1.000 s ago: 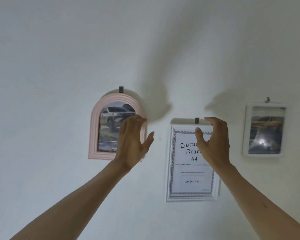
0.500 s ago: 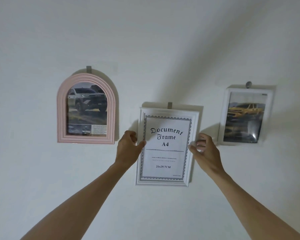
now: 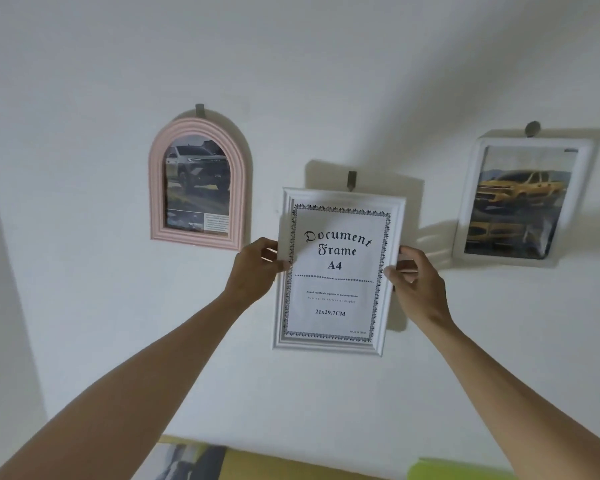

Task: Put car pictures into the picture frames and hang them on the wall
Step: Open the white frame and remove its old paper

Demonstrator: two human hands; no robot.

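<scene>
Two of three done: pink arched frame (image 3: 200, 183) at 10 o'clock and white frame (image 3: 522, 199) at 2 o'clock hang with car pictures in. Centre document frame (image 3: 338, 271) holds only its stock insert; left hand (image 3: 255, 271) and right hand (image 3: 418, 282) grip its side edges below the hook (image 3: 351, 180). Car picture swap and rehang left

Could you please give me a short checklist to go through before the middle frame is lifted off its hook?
1. Left hand grips the left edge of the white document frame: ok.
2. Right hand grips its right edge: ok.
3. Frame free of the wall hook: cannot tell; the frame's top edge sits at the hook.
4. Car picture inside: not ok, it shows only the "Document Frame A4" insert.
5. Neighbours clear: ok, the pink arched frame and the white frame with the yellow car hang apart from it.
</scene>
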